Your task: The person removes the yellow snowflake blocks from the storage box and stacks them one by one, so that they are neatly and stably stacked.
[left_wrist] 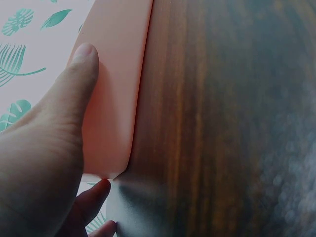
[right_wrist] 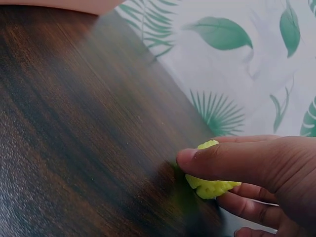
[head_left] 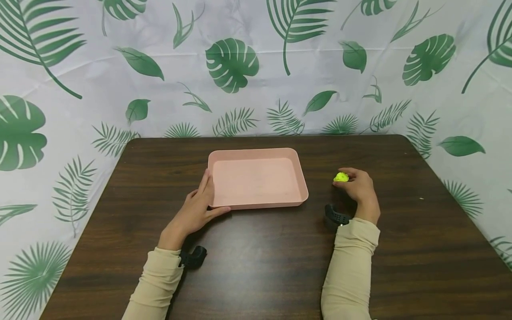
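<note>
A shallow pink rectangular tray (head_left: 256, 206) lies on the dark wooden table. At its near left corner rests my left hand (head_left: 194, 209), its straight fingers along the left side. The left thumb (left_wrist: 81, 81) lies flat against the front wall (left_wrist: 116, 89) in the left wrist view. Right of the tray, my right hand (head_left: 359, 186) pinches a small, bright yellow-green lump (head_left: 341, 177) between thumb and fingers. Seen from the right wrist, the lump (right_wrist: 212, 188) has a rough, crumpled-looking surface, and the thumb covers part of it.
The brown wood-grain table (head_left: 264, 262) reaches back to a white cloth (head_left: 264, 95) printed with green leaves. A black strap device (head_left: 194, 258) sits at the left wrist, and another black wrist device (head_left: 336, 215) at the right. A tiny pale speck (head_left: 422, 198) lies far right.
</note>
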`<control>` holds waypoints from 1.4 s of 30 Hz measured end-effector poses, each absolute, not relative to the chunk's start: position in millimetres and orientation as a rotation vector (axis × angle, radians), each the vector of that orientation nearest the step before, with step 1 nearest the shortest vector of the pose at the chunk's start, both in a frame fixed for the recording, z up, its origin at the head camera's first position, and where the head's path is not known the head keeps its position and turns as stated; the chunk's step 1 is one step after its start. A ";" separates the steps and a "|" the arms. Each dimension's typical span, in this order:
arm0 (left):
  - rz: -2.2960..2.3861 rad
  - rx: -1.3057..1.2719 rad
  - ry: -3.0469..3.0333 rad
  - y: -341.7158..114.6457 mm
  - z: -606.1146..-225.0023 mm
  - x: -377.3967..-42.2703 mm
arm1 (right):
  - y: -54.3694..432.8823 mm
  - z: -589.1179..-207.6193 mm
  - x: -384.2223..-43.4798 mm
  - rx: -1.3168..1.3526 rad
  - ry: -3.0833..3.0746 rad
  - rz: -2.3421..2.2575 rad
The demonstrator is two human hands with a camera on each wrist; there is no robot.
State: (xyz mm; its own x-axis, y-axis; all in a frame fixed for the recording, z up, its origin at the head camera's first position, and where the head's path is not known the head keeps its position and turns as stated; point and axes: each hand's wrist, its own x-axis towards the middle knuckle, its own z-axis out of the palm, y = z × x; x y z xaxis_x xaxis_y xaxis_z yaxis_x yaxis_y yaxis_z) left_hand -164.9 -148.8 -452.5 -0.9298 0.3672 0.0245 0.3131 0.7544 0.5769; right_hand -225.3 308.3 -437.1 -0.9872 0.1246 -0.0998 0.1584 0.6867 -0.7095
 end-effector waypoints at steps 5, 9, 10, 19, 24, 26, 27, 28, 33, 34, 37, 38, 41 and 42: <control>0.918 0.557 2.857 -148.2 -452.6 -164.9 | 307.5 -433.5 -226.3 0.234 2.828 -1.177; 0.919 0.557 2.851 -147.6 -452.7 -164.8 | 307.3 -430.4 -225.9 0.237 2.811 -1.123; 0.920 0.557 2.850 -147.5 -452.8 -164.8 | 307.2 -429.7 -225.6 0.233 2.807 -1.105; 0.929 0.558 2.847 -146.5 -454.2 -165.4 | 303.5 -427.6 -228.4 0.196 2.843 -0.966; 0.936 0.564 2.845 -146.6 -454.2 -165.1 | 304.1 -425.8 -230.9 0.146 2.879 -0.909; 0.928 0.559 2.846 -147.4 -453.6 -164.8 | 304.2 -425.9 -231.9 0.125 2.885 -0.894; 0.926 0.556 2.847 -147.9 -453.3 -164.7 | 303.9 -426.0 -232.4 0.117 2.886 -0.886; 0.925 0.553 2.848 -148.4 -452.8 -164.6 | 303.8 -425.7 -232.7 0.109 2.883 -0.880; 0.931 0.544 2.843 -149.9 -450.6 -164.8 | 302.8 -424.5 -235.1 0.090 2.874 -0.848; 0.931 0.543 2.842 -150.0 -450.2 -164.8 | 302.6 -424.0 -235.5 0.090 2.873 -0.844; 0.933 0.539 2.843 -150.2 -449.3 -165.0 | 301.0 -422.2 -236.2 0.094 2.868 -0.836; 0.931 0.537 2.844 -150.2 -448.9 -164.9 | 300.9 -421.3 -236.2 0.094 2.866 -0.833; 0.924 0.535 2.846 -149.9 -448.0 -164.8 | 300.7 -419.5 -236.2 0.094 2.862 -0.831; 0.922 0.535 2.845 -149.7 -447.8 -164.7 | 300.7 -419.0 -236.3 0.089 2.864 -0.829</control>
State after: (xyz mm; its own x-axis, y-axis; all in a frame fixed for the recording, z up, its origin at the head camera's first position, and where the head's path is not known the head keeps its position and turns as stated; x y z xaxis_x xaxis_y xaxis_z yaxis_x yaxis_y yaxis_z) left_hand -164.7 -149.7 -447.8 -0.9327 0.3605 0.0099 0.2978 0.7543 0.5851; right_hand -236.3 300.7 -419.0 -0.9856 0.0126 -0.1684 0.1006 0.8446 -0.5258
